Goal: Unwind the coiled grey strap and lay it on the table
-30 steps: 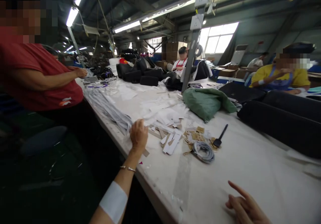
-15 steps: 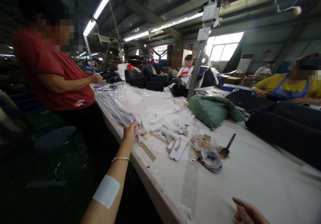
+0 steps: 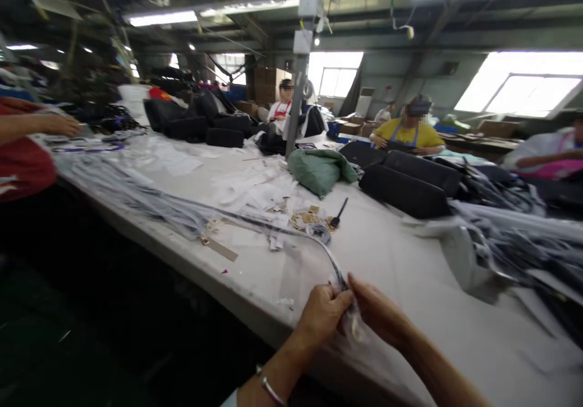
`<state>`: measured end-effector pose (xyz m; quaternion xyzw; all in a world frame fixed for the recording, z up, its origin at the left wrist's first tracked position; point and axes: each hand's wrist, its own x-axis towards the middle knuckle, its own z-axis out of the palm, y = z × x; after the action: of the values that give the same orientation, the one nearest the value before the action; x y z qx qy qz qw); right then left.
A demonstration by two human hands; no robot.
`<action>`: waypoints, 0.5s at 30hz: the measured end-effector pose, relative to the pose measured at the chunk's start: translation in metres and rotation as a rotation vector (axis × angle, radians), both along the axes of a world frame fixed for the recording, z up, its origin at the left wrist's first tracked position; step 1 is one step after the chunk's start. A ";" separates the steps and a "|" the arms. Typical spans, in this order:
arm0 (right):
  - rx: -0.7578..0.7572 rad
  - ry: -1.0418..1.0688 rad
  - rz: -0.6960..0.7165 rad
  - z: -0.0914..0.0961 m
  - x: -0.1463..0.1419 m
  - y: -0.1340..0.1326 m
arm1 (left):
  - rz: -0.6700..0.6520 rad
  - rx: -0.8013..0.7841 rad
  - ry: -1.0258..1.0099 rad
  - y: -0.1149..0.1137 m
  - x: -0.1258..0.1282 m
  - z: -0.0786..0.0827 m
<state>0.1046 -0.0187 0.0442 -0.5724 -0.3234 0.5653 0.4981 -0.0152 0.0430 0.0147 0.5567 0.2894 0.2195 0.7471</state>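
Observation:
A long grey strap [image 3: 291, 231] in clear plastic wrap stretches across the table from a bundle of wrapped straps [image 3: 150, 197] to my hands. My left hand [image 3: 322, 311] is closed round its near end, thumb on top. Close on the right, my right hand [image 3: 378, 310] has its fingers together against the same strap, partly hidden at the tips. Below the hands hangs loose clear wrap with a blurred, pale gold fitting [image 3: 357, 329] inside. Gold clasps [image 3: 203, 241] show at the near end of the bundle.
A coiled strap [image 3: 319, 232], brown tags [image 3: 312, 215] and a black tool [image 3: 339, 214] lie mid-table. Behind are a green bag [image 3: 321, 170], black padded pieces [image 3: 405, 188] and a post [image 3: 297, 85]. More grey straps [image 3: 501, 243] lie right. Co-workers are at the left and far side.
My left hand has drawn one strap out of the bundle toward me, to the right. My right hand has come over to it. The view has swung right.

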 end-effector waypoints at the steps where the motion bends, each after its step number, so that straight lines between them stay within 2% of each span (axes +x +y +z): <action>1: 0.004 0.032 0.002 0.002 -0.001 -0.005 | -0.036 0.066 0.048 -0.009 0.001 -0.004; 4: 0.027 0.068 -0.024 0.001 -0.002 -0.019 | -0.133 0.187 0.150 -0.028 -0.005 -0.009; 6: 0.045 0.021 -0.032 0.000 -0.001 -0.029 | -0.189 0.328 0.198 -0.036 -0.016 -0.006; 8: 0.032 -0.055 -0.064 0.001 0.000 -0.039 | -0.136 0.642 0.200 -0.040 -0.029 0.002; 10: -0.013 -0.100 -0.086 0.005 0.002 -0.051 | 0.005 1.051 0.129 -0.039 -0.038 0.012; 12: -0.053 -0.095 -0.041 0.012 0.003 -0.065 | 0.092 1.402 0.018 -0.032 -0.039 0.020; 13: -0.065 -0.086 0.001 0.016 0.003 -0.073 | 0.093 1.531 -0.030 -0.029 -0.036 0.021; 15: -0.110 -0.077 0.060 0.023 0.001 -0.094 | 0.041 1.693 -0.046 -0.025 -0.028 0.021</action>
<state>0.1053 -0.1123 0.0670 -0.6101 -0.3279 0.5746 0.4360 -0.0437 0.0182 0.0353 0.9183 0.0224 0.3870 0.0798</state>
